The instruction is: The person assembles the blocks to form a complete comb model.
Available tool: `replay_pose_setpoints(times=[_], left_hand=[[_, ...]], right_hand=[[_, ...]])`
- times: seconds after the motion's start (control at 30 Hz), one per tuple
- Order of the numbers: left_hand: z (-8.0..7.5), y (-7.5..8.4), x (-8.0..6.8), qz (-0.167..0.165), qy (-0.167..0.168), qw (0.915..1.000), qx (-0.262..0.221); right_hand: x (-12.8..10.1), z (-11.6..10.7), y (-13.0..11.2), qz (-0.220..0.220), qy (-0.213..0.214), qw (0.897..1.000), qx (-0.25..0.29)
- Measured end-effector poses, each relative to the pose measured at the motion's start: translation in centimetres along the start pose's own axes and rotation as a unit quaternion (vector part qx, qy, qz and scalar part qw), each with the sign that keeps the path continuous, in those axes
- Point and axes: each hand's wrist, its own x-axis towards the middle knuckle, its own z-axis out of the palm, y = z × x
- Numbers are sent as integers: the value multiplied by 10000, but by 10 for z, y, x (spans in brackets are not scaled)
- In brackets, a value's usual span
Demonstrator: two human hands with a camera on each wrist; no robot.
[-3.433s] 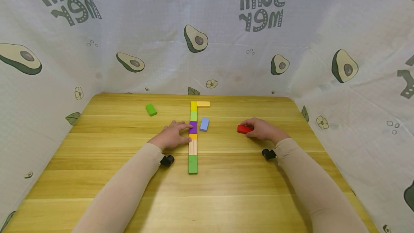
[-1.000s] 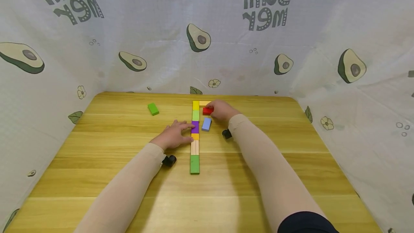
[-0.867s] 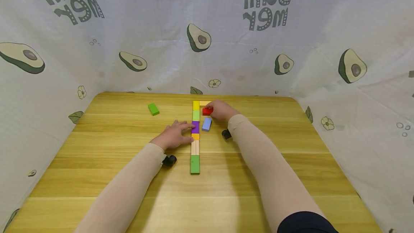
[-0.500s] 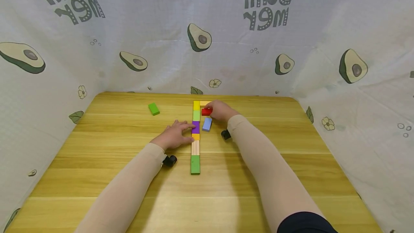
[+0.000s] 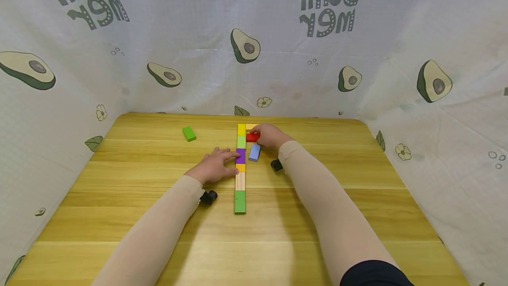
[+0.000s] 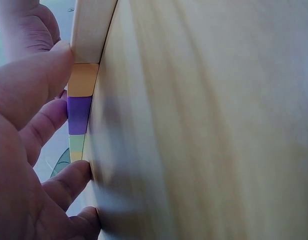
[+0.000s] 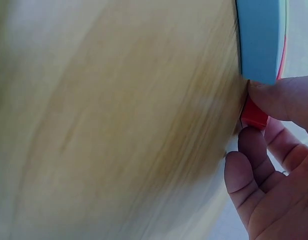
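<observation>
A straight row of wooden blocks runs away from the person: green (image 5: 240, 202), natural wood (image 5: 240, 181), orange (image 5: 240, 167), purple (image 5: 240, 156), light green (image 5: 241, 141) and yellow (image 5: 241, 129). My left hand (image 5: 213, 166) rests against the row's left side, thumb by the orange block and a fingertip on the purple one. Between thumb and fingers, my right hand (image 5: 271, 137) pinches a red block (image 5: 252, 137), whose left end meets the row. A tan block (image 5: 251, 126), partly hidden by that hand, juts right from the yellow one. The red block also shows in the right wrist view.
Just in front of the red block lies a slightly turned blue block (image 5: 254, 152), right of the row. A loose green block (image 5: 189, 133) lies at the back left of the wooden table (image 5: 278, 242). Printed cloth (image 5: 190, 21) hangs around the table.
My right hand has carried the red block from the right side of the table leftward to the row, closing a small gap in the last second. The left hand stays at the row.
</observation>
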Motion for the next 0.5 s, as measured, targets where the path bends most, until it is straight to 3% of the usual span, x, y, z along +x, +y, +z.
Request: replay_pose_setpoints(times=[0.5], left_hand=[[1, 0, 1, 20, 21, 10000, 14]], right_hand=[[0, 1, 1, 27, 15, 9999, 121]])
